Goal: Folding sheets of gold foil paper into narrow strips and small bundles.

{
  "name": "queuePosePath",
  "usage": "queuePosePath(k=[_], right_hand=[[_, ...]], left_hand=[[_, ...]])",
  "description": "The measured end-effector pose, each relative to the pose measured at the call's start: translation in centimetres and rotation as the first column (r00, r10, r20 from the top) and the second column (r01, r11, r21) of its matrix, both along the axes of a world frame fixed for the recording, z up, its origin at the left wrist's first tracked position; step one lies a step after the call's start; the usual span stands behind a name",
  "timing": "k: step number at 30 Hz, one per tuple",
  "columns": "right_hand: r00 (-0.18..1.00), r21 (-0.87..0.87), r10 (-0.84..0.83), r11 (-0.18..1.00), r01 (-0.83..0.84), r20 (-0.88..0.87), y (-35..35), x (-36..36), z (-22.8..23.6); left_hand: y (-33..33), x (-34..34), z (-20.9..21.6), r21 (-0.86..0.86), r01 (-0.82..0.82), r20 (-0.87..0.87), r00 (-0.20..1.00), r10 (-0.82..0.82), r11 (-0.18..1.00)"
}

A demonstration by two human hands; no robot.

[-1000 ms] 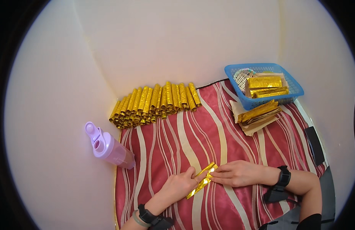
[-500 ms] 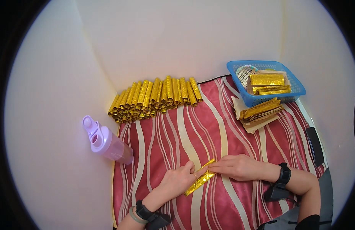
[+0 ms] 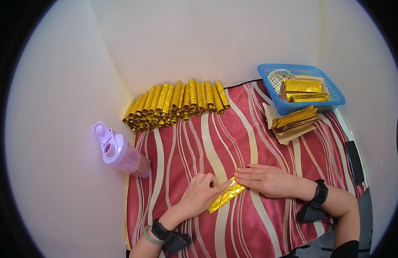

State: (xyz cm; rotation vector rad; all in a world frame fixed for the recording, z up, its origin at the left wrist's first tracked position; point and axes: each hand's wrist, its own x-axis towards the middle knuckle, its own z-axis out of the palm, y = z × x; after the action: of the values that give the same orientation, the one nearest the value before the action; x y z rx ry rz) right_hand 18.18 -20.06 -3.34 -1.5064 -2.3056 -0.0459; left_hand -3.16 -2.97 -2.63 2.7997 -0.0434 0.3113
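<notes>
Left hand [image 3: 198, 194], lower centre of frame: half-curled, index finger stretched along a gold foil strip [image 3: 227, 200]; whether the thumb pinched it could not be told. Right hand [image 3: 271, 180], right of centre: palm down, fingers nearly straight and close together, tips on the strip's upper end; thumb grip not visible. Strip lay aslant between the hands on a red striped cloth [image 3: 182, 155], its lower end just below the left hand.

Dark wristbands with black blocks were worn on both wrists. Upper left of centre: gold rolls [image 3: 177, 101], heaped side by side. Left: lilac bottle [image 3: 128, 159], tilted in view, cap flipped open. Upper right: blue basket [image 3: 337, 102] holding gold sheets and a white woven item; a stack of gold and brown sheets [image 3: 295, 122] lay just below. Far right: black flat object [image 3: 354, 162].
</notes>
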Motion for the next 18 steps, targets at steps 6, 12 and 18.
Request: queuePosePath(k=[6,12,18], right_hand=[[1.000,-0.014,0.007,1.000,-0.007,0.009,0.2,0.0,0.3],[0.998,0.025,0.024,0.999,-0.023,-0.064,0.6,-1.0,0.9],[1.000,-0.085,0.021,0.996,-0.022,-0.010,0.5,-0.8,1.3]], left_hand=[[0.5,-0.3,0.3,-0.112,0.002,-0.067,0.998,-0.010,0.994],[0.5,-0.1,0.1,-0.230,-0.062,-0.041,0.998,0.054,0.971],[0.9,-0.4,0.4,-0.246,-0.029,-0.080,0.997,0.010,0.969]])
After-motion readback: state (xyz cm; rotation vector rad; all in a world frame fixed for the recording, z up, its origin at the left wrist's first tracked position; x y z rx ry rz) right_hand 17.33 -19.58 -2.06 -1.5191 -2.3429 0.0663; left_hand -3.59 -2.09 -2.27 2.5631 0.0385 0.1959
